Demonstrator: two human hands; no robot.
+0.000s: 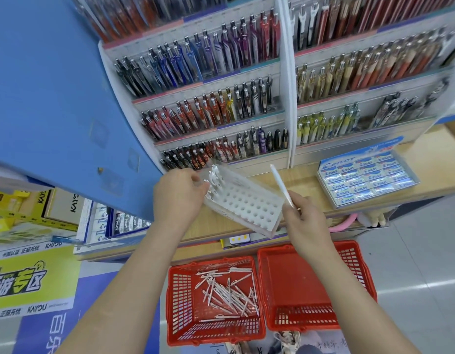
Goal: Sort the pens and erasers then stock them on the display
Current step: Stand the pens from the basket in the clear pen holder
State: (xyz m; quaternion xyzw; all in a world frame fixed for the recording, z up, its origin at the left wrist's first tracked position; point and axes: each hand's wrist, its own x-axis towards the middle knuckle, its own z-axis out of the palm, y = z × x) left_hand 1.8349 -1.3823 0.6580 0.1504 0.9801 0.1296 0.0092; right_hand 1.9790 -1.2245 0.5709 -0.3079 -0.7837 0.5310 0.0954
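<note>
PILOT erasers (366,180) far right, KAYOU boxes (73,204) left, partly hidden; left hand (179,198) grips pen tray (246,204), right hand (304,221) pinches white pen (281,186).

Both forearms reach forward, apart. The left hand (179,198) grips a white tray's (246,204) left end; the right hand (305,221) pinches a white pen (280,183).

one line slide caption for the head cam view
Left hand holds a tilted white pen rack, right hand holds a white pen beside it; more pens lie in a red basket below.
</note>
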